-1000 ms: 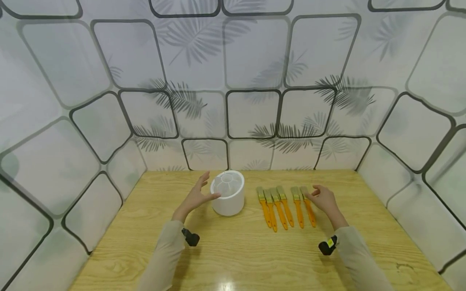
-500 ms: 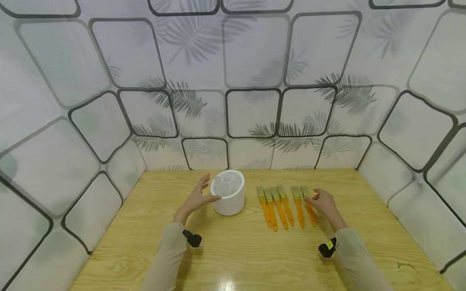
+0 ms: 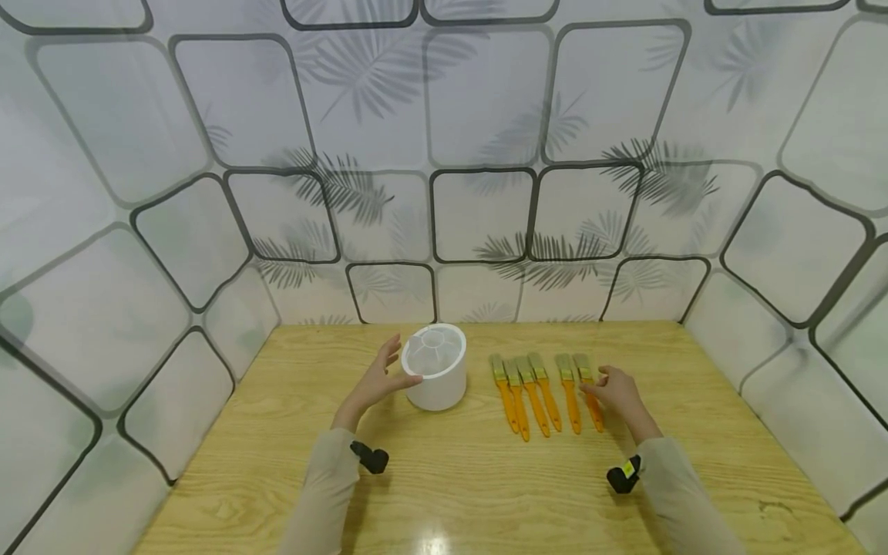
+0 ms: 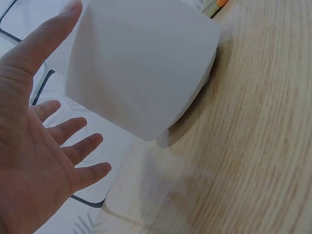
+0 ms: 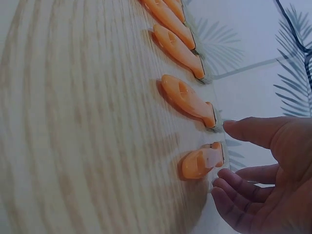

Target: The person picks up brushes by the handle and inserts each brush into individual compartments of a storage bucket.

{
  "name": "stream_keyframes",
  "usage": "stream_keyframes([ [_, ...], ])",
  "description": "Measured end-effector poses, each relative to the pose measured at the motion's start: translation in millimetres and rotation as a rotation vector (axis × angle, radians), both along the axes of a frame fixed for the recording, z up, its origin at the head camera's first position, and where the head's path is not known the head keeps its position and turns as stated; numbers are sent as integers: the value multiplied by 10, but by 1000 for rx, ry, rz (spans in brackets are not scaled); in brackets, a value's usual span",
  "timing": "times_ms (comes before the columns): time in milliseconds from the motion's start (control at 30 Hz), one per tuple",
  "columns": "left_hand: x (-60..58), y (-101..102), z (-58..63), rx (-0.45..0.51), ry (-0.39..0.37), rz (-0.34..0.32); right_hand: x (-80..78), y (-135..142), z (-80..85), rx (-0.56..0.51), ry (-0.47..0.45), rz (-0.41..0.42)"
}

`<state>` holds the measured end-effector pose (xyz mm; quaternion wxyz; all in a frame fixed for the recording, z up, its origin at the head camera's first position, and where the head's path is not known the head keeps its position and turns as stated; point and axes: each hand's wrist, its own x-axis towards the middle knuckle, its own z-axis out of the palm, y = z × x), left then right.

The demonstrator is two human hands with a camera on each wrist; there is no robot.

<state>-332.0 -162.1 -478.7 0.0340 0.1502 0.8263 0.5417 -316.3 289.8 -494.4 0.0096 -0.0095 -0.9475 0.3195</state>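
A white round container (image 3: 438, 391) with a divided, translucent insert in its top stands near the table's middle. My left hand (image 3: 375, 381) is spread at its left side, the thumb tip by the rim; the wrist view shows the fingers apart from the container (image 4: 146, 63). Several flat paintbrushes with orange handles lie right of it, bristles toward the wall. Above the rightmost paintbrush (image 3: 596, 416) hovers my right hand (image 3: 620, 393). In the right wrist view the thumb and fingers stand apart, with that paintbrush's handle (image 5: 197, 165) showing just beyond the gap.
The other paintbrushes lie side by side: one (image 3: 572, 405) close to the rightmost, and a group (image 3: 531, 405) nearer the container. The wooden table (image 3: 472, 493) reaches back to a patterned wall covering (image 3: 479, 216), which also encloses both sides.
My right hand has come slightly lower and toward me along the rightmost paintbrush. My left hand has barely shifted beside the container.
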Motion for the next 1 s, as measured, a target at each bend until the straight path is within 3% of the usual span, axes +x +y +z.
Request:
stream_keyframes([
  [367,2,45,-76,69,-46,0,-39,31,-70,21,19,16],
  [467,21,53,-43,94,-69,-16,-33,28,-72,18,10,19],
  [700,191,99,135,95,-96,-54,-5,-3,-65,-22,-54,5],
  [1000,197,130,79,126,-97,-40,8,-19,-51,-39,-54,0],
])
